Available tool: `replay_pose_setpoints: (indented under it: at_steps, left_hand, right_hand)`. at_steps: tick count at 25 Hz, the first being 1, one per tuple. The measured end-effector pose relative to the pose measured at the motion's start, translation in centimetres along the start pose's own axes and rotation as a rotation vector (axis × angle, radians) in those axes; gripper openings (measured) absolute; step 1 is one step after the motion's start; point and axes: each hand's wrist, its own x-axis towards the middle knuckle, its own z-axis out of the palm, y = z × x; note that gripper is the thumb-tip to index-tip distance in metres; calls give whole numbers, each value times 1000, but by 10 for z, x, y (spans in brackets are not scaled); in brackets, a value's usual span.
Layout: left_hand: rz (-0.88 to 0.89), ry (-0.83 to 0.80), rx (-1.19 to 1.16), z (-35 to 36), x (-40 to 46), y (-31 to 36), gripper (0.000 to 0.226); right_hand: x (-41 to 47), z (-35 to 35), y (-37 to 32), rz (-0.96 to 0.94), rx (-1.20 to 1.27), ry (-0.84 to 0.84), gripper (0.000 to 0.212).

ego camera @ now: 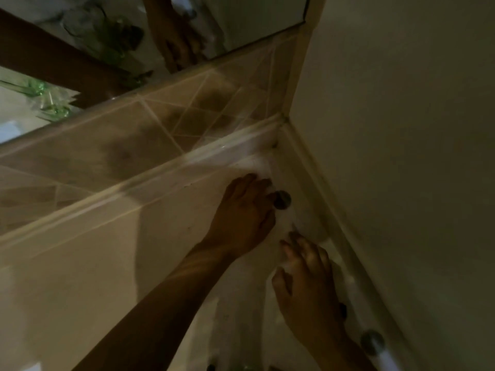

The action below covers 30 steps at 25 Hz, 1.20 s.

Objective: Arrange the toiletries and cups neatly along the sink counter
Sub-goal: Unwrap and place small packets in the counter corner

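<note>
both hands are reached into the far right corner of the counter (80,277), where the tiled backsplash (134,145) meets the side wall (401,129). the left hand (243,218) is laid knuckles-up near the corner, its fingers curled towards a small dark round cap (281,200) that sits at its fingertips; whether the cap is pinched or only touched cannot be told, as the frame is dim and smeared. the right hand (308,285) is held just beside it, nearer the wall, with fingers bent over something pale and blurred; a grip there cannot be confirmed either.

the toiletries are hard to make out: another round-capped white item (375,344) lies along the wall at the lower right, and dark bits show at the bottom edge. green-tinted shapes (possibly cups or wrapped things) are seen only as reflections in the mirror (80,49) at the upper left.

the step in hand is judged to be the placing or straightening of small bottles in the corner. for the next move, the capped item would need to be stood upright close against the backsplash, and the item by the wall brought into line beside it without the first being knocked over.
</note>
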Motion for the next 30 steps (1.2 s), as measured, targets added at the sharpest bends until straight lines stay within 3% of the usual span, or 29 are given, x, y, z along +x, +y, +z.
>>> replay_pose_setpoints:
  at_steps: [3,15,20,22,25,30]
  left_hand:
    - [9,-19,-4,-2,5,-2,45]
    - [-45,-40,-44,5,16,11,51]
    - [-115,-29,-163,-4,6,19,52]
    - [-161,-14,-190,-11,-7,29,47]
    - [-94,-16,-182,-22,-31,50,28]
    - [-297,-324,-527,-50,-66,95,29]
  right_hand:
    - [5,4,-3,37,5,-28,56]
    - [16,7,6,69,38,74,56]
    - [2,6,11,49,202,139,53]
    - [-12,-1,19,23,259,148,47]
    - [-45,-16,41,-6,311,151,32]
    - [-123,-29,83,96,274,144,24]
